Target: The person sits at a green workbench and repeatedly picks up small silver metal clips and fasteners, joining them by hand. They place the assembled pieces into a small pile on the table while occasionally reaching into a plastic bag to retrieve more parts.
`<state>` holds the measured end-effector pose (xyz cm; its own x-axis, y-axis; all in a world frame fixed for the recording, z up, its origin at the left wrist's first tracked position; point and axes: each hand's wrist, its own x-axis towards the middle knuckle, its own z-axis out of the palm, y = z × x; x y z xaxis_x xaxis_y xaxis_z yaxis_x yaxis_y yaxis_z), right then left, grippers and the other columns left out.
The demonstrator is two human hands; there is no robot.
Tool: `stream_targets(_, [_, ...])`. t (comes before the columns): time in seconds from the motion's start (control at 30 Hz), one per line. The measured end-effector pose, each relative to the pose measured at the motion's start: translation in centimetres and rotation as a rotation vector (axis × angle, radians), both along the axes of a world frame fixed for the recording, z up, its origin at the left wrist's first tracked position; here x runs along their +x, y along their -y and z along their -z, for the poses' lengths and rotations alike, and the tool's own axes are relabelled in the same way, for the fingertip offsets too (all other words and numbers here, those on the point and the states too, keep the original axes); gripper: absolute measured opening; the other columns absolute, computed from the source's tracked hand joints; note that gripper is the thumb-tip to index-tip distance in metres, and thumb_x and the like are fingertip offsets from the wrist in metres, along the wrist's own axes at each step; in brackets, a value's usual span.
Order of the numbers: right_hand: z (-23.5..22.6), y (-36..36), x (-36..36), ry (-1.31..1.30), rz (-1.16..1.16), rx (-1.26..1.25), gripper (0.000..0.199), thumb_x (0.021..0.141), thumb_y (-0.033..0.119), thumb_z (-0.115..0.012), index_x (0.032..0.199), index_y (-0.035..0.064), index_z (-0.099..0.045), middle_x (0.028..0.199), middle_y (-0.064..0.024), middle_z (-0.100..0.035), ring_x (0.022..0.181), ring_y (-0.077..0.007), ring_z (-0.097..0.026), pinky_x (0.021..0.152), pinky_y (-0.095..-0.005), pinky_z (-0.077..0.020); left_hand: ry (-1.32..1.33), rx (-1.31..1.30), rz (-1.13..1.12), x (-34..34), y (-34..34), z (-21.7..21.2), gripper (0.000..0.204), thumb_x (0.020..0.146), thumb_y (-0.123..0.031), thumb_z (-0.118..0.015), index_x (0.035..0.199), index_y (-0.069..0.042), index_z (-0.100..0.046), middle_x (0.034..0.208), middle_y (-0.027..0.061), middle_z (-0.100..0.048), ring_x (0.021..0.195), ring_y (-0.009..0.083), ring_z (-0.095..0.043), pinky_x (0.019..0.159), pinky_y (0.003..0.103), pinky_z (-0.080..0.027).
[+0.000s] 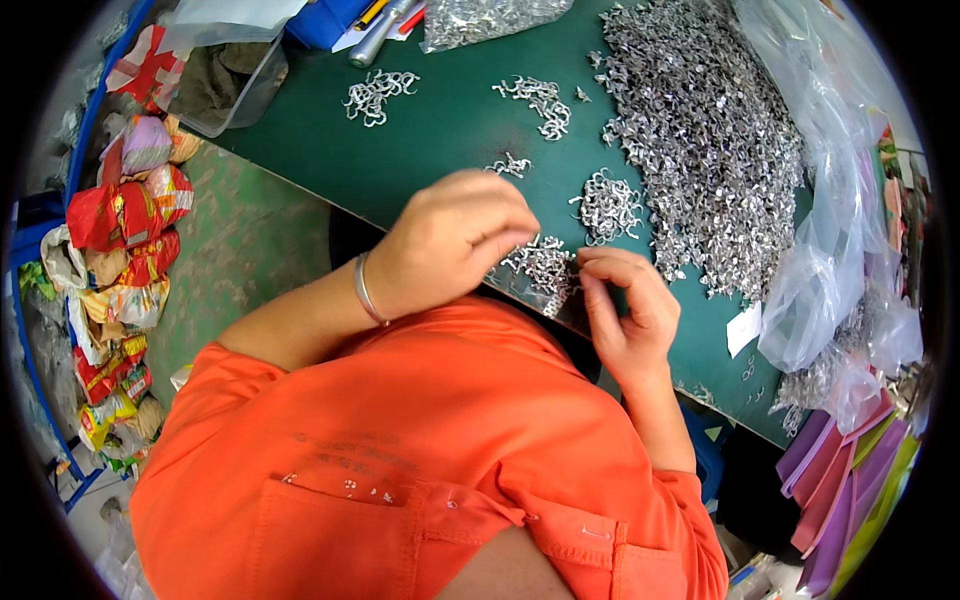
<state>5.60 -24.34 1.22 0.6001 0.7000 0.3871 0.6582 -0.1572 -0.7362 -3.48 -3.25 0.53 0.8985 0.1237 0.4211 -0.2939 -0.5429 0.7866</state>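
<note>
A small bunch of silvery bent-metal clips (545, 268) is pinched between the curled left hand (455, 240) and the right hand (625, 305), fingers pressed together, just above the near edge of the dark green table (300, 150). Clips could be dropped off that edge if either pinch slackens; the big loose heap of clips (700, 140) lies just beyond.

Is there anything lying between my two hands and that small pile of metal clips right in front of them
Nothing visible. The left hand and right hand sit right at the small pile of metal clips on the green table, fingers touching it. Whether they grip a clip cannot be told.
</note>
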Motion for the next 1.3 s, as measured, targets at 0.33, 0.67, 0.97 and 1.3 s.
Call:
stream_targets(0.33, [-1.2,-7.8,3.9,0.274,-0.161,-0.085,0.021,0.076,-0.004,-0.067,0.095,0.0036,-0.062,0.086,-0.0129,-0.064,0.08,-0.0327,-0.061,0.074,-0.0412,-0.0482,-0.113,0.337,-0.251,1.7,-1.9,0.9,0.022,0.077,-0.007,-0.075,0.096,-0.003,-0.065,0.093,0.0116,-0.059,0.089,0.0331,-0.058,0.077,0.042,-0.047])
stream_targets(0.67, [-0.8,-6.6,4.0,-0.024,-0.102,-0.131,0.035,0.076,-0.005,-0.07,0.107,0.005,-0.057,0.086,-0.0095,-0.065,0.081,-0.0281,-0.064,0.068,-0.0375,-0.0509,-0.116,0.164,-0.193,1.3,-2.5,0.3,0.017,0.078,0.0,-0.073,0.091,-0.002,-0.063,0.087,0.0113,-0.059,0.077,0.0296,-0.059,0.068,0.037,-0.048])
stream_targets(0.97, [-0.8,-5.3,3.0,0.023,-0.047,-0.034,0.04,0.075,-0.009,-0.067,0.111,0.0038,-0.056,0.088,-0.0087,-0.063,0.078,-0.0227,-0.064,0.067,-0.0324,-0.0514,-0.08,-0.136,-0.033,1.7,-0.8,-0.6,0.015,0.081,0.003,-0.074,0.095,-0.001,-0.069,0.087,0.0065,-0.064,0.069,0.0111,-0.058,0.06,0.024,-0.046])
stream_targets(1.3, [-0.4,-4.5,3.3,-0.595,-0.024,0.232,0.031,0.087,-0.007,-0.065,0.114,-0.0011,-0.051,0.094,-0.0088,-0.066,0.085,-0.0134,-0.066,0.075,-0.0256,-0.0539,-0.004,-0.172,-0.066,1.9,-0.1,-1.2,0.011,0.08,0.003,-0.074,0.09,-0.001,-0.07,0.087,0.0093,-0.065,0.073,0.0165,-0.061,0.063,0.026,-0.048])
